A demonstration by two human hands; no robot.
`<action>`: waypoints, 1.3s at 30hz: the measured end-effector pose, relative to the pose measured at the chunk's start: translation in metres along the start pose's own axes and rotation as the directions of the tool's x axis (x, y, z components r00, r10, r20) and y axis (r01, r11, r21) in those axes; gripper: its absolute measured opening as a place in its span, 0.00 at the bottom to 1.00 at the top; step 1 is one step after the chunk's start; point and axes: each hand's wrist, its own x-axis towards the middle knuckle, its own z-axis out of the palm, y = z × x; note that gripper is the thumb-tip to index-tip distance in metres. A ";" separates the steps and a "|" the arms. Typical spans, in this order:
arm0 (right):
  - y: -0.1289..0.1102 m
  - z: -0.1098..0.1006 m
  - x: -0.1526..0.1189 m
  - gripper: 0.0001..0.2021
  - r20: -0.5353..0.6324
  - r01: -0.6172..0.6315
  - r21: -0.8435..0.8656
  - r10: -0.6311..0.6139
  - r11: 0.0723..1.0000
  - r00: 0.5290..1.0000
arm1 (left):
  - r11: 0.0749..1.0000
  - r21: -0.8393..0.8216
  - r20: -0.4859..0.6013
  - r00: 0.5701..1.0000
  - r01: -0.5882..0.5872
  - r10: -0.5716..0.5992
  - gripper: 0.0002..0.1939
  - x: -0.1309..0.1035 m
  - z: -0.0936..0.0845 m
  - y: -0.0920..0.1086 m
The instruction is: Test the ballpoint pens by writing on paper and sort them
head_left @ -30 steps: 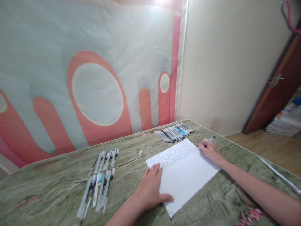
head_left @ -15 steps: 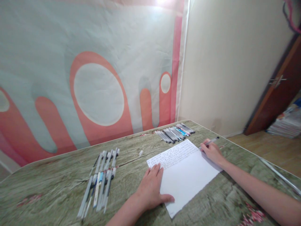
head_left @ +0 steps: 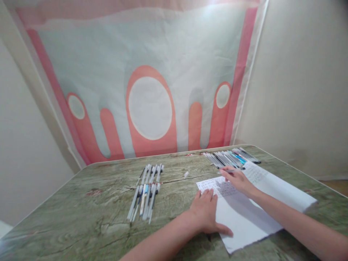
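Note:
A white sheet of paper with rows of small handwriting along its upper part lies on the table. My left hand rests flat on the paper's left edge, fingers spread and thumb out towards the near corner. In my right hand a slim pen with a dark end is gripped between closed fingers. That hand is over the written top part of the sheet, casting a shadow on it. Whether the pen's tip touches the paper, I cannot tell.
Pens in two rows lie on the wood-patterned table to the left. Another row of pens lies beyond the paper. A small whitish piece sits between them. A printed backdrop hangs behind the table.
My view has turned to the left. My right hand, pen still in it, has moved left across the paper from its right side to the written top. My left hand stays on the paper.

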 end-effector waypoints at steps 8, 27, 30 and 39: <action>-0.022 0.090 0.056 0.15 -0.042 -0.032 0.295 0.046 0.955 0.998 | 0.999 0.018 -0.069 0.996 -0.046 0.048 0.49 0.014 0.009 -0.002; -0.010 0.101 0.056 0.11 -0.018 0.017 0.341 -0.012 0.940 1.000 | 0.847 -0.293 -0.577 0.624 0.445 -0.527 0.06 0.026 -0.005 -0.161; -0.010 0.101 0.056 0.12 -0.012 0.011 0.349 -0.007 0.937 1.000 | 0.842 -0.241 -0.579 0.625 0.482 -0.524 0.07 0.028 -0.001 -0.159; -0.007 0.102 0.056 0.11 0.005 0.002 0.357 -0.004 0.934 1.000 | 0.816 -0.133 -0.550 0.643 0.563 -0.533 0.08 0.027 0.002 -0.154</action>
